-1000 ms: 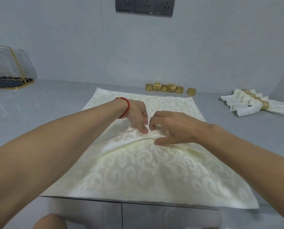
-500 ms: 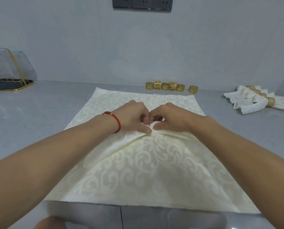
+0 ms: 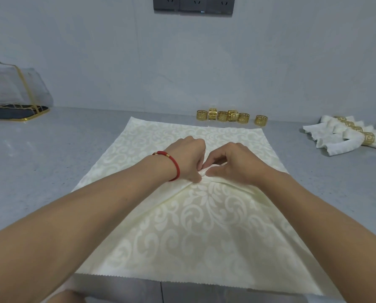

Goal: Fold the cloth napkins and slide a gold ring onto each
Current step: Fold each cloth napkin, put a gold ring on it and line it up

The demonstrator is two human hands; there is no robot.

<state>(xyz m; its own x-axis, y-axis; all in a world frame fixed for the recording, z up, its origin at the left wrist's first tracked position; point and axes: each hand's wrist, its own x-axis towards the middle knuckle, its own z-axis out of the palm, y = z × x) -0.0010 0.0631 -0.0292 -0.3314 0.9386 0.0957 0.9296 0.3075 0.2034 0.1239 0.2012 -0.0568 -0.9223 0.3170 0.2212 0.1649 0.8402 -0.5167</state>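
A cream napkin with a swirl pattern [image 3: 195, 232] lies spread on the grey counter [image 3: 51, 162]. At its middle, my left hand [image 3: 188, 159], with a red bracelet on the wrist, and my right hand [image 3: 233, 162] pinch a raised pleat of the cloth between thumbs and fingers, fingertips almost touching each other. Creases run out from the pinched spot towards both sides. Several gold rings [image 3: 230, 116] stand in a row by the back wall. At the right lie folded napkins [image 3: 340, 138], each with a gold ring on it.
A clear cover with gold trim on a dark tray [image 3: 14, 95] stands at the back left. A power socket strip [image 3: 193, 5] is on the wall. The napkin's near edge hangs at the counter's front edge.
Both hands have moved a little farther from me along the napkin, gathering more cloth into the pleat. The view has tilted slightly.
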